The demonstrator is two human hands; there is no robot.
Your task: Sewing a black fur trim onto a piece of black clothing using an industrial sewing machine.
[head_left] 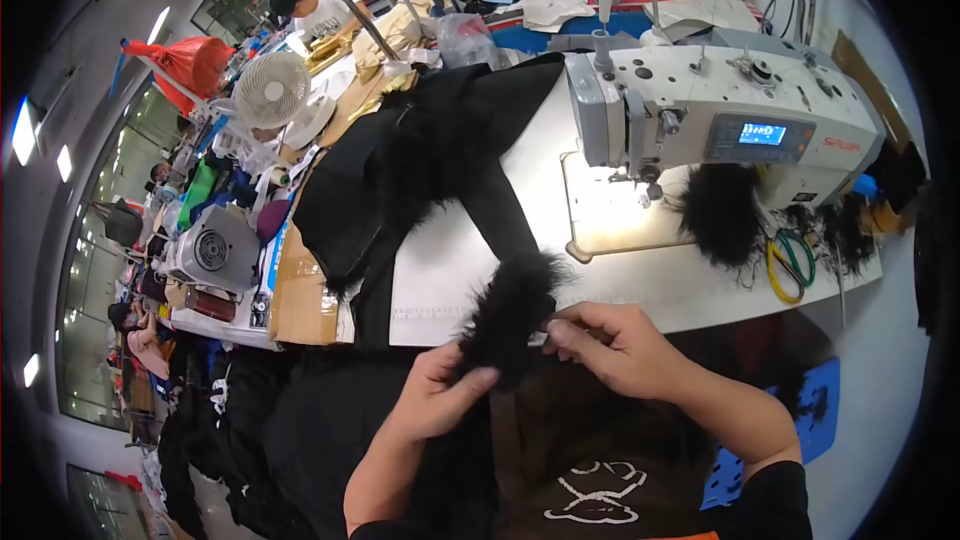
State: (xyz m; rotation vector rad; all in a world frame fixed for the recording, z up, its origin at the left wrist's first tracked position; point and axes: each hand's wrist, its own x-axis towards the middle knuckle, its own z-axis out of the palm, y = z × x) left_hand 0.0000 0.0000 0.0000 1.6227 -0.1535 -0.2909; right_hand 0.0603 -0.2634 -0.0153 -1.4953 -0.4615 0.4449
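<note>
A strip of black fur trim (pixel 510 315) is held up at the front edge of the sewing table. My left hand (pixel 440 390) grips its lower left side, thumb in front and the fingers partly sunk in the pile. At its right edge my right hand (pixel 612 345) is closed in a pinch, thumb against forefinger. Beyond the fur lies a black garment (pixel 340 200) with a furry section, and a dark fabric strip (pixel 500 215) runs from it down to the trim. Whether the two are joined is hidden by the fur.
A white sewing machine (pixel 720 105) with a lit needle area stands at the right. Beside it lie a black fur bundle (pixel 720 210) and yellow-and-green-handled scissors (pixel 788 265). A cardboard sheet (pixel 305 290) edges the table's left. A blue perforated bin (pixel 825 410) sits low right. Another person (pixel 325 15) works farther back.
</note>
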